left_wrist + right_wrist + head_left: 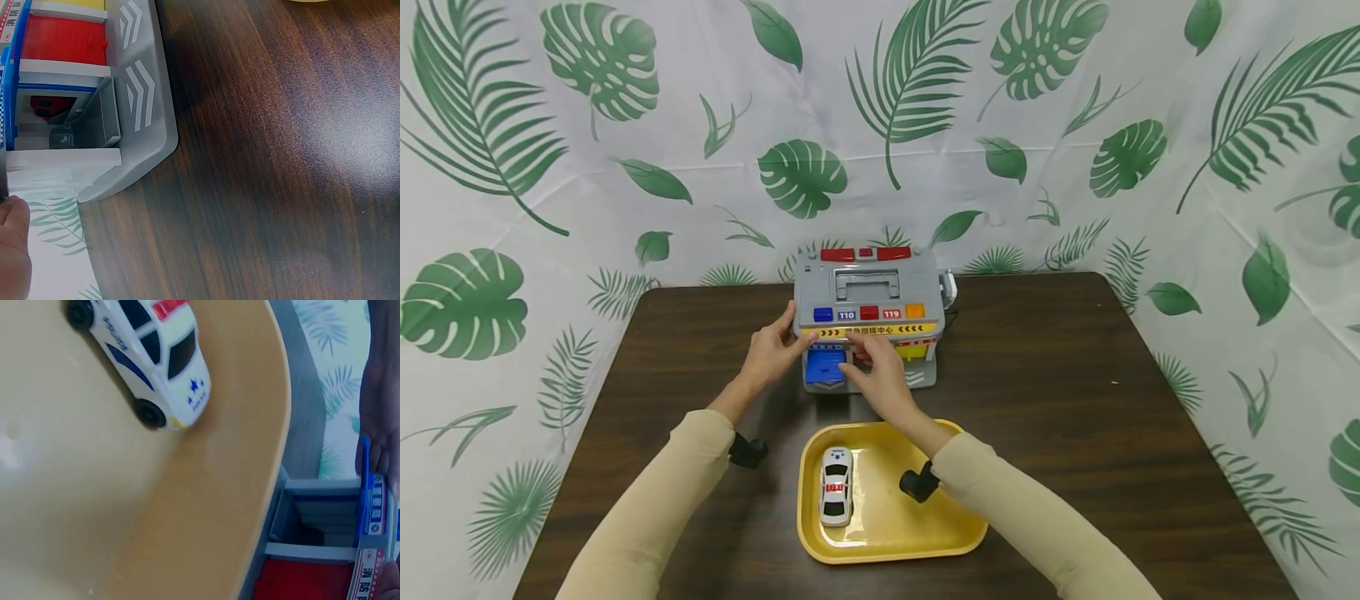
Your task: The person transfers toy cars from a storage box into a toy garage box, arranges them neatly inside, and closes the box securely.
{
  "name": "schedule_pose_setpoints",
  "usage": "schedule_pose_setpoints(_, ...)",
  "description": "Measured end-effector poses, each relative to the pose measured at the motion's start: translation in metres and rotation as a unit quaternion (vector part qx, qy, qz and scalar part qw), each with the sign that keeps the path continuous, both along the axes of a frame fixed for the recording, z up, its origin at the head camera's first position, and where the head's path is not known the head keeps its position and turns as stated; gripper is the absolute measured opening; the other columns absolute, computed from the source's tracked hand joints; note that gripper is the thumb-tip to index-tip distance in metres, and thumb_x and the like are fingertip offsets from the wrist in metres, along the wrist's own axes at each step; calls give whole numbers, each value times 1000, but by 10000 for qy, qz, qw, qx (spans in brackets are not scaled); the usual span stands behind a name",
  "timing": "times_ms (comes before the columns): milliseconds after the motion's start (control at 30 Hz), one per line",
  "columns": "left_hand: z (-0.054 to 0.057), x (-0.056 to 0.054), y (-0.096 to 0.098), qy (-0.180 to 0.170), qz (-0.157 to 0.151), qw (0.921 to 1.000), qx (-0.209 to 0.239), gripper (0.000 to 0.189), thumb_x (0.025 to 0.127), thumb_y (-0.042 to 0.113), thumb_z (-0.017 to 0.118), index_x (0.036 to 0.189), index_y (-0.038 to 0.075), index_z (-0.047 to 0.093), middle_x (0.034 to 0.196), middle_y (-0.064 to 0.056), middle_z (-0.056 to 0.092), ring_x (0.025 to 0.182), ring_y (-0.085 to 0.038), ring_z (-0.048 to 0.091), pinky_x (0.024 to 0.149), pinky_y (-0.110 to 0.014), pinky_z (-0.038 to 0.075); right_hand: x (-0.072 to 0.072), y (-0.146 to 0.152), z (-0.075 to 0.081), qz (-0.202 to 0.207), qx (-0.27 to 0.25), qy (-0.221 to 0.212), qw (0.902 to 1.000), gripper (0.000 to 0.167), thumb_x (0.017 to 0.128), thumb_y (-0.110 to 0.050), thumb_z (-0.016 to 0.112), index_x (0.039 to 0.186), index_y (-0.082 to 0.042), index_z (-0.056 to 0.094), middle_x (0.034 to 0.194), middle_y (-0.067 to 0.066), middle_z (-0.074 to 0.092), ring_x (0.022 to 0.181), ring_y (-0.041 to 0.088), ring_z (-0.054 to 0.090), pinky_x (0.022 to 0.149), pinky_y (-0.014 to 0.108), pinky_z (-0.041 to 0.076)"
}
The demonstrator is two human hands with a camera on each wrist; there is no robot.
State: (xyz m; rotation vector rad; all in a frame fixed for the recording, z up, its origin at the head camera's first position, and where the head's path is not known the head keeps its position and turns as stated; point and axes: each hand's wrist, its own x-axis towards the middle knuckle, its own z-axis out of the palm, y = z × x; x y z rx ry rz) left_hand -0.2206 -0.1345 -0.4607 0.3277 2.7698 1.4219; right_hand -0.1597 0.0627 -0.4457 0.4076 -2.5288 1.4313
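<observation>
A grey toy rescue station (pixel 820 292) stands near the table's back edge, its lettered yellow strip facing forward. My left hand (pixel 767 357) holds its front left corner, thumb along the front edge and fingers at the side. A blue garage door (pixel 825 367) sticks out from the left bay, swung up. In the left wrist view that bay is uncovered, with a grey ramp-like flap (pixel 103 115) inside. My right hand (pixel 882 375) is at the station's front, fingertips at the yellow strip and thumb tip right beside the blue door. A red door (pixel 65 40) covers the middle bay.
In front of the station lies a yellow tray (pixel 917 546). A white toy police car (pixel 836 487) rests at its left side. The dark wooden table (pixel 1045 375) reaches a leaf-patterned cloth (pixel 917 183) behind.
</observation>
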Motion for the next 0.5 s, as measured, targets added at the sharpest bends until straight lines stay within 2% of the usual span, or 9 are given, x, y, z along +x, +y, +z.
schedule_pose_setpoints(133,-1,0,0,46,17,10000,-44,76,92,34,61,148,5,20,139,-18,47,105,-24,60,85,-42,53,12,4,-1,215,-105,-31,9997,41,83,-8,71,123,-2,59,105,15,58,95,22,56,84,34,53)
schedule_pose_setpoints(333,-1,-1,0,109,23,9999,-24,75,91,31,62,148,4,22,138,-18,48,110,-26,60,85,-43,53,31,9,-2,460,-182,-123,9987,42,83,-7,71,122,-1,59,102,15,58,93,26,56,82,40,53)
schedule_pose_setpoints(500,-2,-2,0,222,12,9997,-104,75,91,32,62,148,4,22,139,-18,46,114,-27,58,87,-43,52,49,12,-7,581,-150,-431,9973,41,82,-7,73,121,-3,60,98,14,59,89,22,56,79,37,54)
